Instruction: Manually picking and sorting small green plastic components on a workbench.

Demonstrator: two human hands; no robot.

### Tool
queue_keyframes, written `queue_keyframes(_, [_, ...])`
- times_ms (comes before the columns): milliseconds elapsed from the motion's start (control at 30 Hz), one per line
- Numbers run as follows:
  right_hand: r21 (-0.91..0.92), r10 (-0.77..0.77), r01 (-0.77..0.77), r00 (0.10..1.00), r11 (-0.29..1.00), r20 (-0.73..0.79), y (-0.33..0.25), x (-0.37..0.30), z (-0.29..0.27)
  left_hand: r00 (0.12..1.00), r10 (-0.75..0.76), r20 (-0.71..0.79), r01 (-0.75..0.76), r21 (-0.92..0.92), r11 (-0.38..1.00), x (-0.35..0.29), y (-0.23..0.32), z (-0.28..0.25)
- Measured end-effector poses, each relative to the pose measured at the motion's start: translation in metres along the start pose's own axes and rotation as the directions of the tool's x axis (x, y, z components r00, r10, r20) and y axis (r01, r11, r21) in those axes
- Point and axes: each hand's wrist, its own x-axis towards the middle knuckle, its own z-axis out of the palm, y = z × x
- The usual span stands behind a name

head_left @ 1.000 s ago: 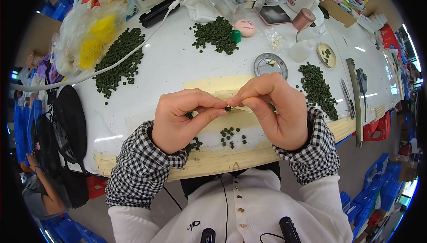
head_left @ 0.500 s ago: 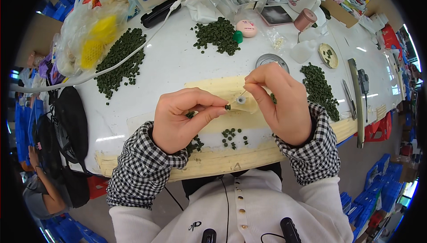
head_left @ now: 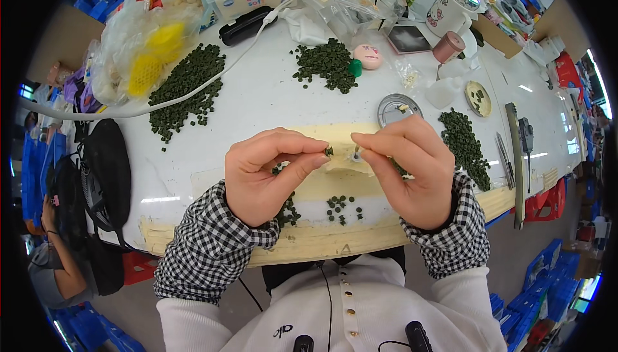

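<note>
Between the thumb and forefinger of my left hand (head_left: 267, 171) is a small dark green spool-shaped piece (head_left: 329, 152). My right hand (head_left: 412, 175), a short gap away, pinches a thin pale stick (head_left: 356, 148); its fingertips cover most of it. Just under those fingertips, a small whitish nozzle-like part (head_left: 355, 157) stands on yellowish tape or paper (head_left: 338, 166). Several loose green pieces (head_left: 341, 209) lie between my wrists, near the table's front edge. Another small pile (head_left: 288, 213) shows beside my left wrist, partly covered by it.
Heaps of green pieces lie far left (head_left: 187, 91), far middle (head_left: 327, 65) and right (head_left: 463, 146). Beyond my right hand sits a round metal lid (head_left: 396, 108). Tweezers (head_left: 504, 159) and a long bar (head_left: 517, 171) lie right. A white cable (head_left: 241, 46) crosses the left side.
My right hand has lowered slightly, bringing its fingertips down to the nozzle-like part. My left hand still holds the green piece. The whole view has shifted a little.
</note>
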Motion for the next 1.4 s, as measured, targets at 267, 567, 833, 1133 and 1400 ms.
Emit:
queue_keyframes(267, [0.207, 0.003, -0.018, 0.997, 0.978, 0.074, -0.005, -0.004, 0.007, 1.000, 0.012, 0.000, -0.012, -0.010, 1.000, 0.001, -0.001, 0.001])
queue_keyframes(567, [0.315, 0.025, -0.064, 0.992, 0.947, 0.125, -0.008, -0.006, 0.010, 0.998, 0.056, 0.002, -0.056, 0.107, 0.993, 0.002, 0.003, -0.002])
queue_keyframes(833, [0.223, 0.011, -0.038, 0.993, 0.974, 0.121, -0.008, -0.003, 0.004, 0.990, 0.123, 0.071, -0.135, 0.203, 0.970, 0.008, 0.011, -0.006])
queue_keyframes(1133, [0.082, 0.093, -0.087, 0.993, 0.993, -0.073, -0.002, -0.006, -0.007, 0.819, -0.073, 0.569, -0.258, 0.480, 0.839, -0.002, -0.002, -0.003])
queue_keyframes(1400, [0.106, 0.224, -0.208, 0.959, 0.972, -0.176, -0.013, -0.026, -0.014, 0.843, -0.082, 0.531, -0.221, 0.482, 0.848, 0.008, 0.010, -0.031])
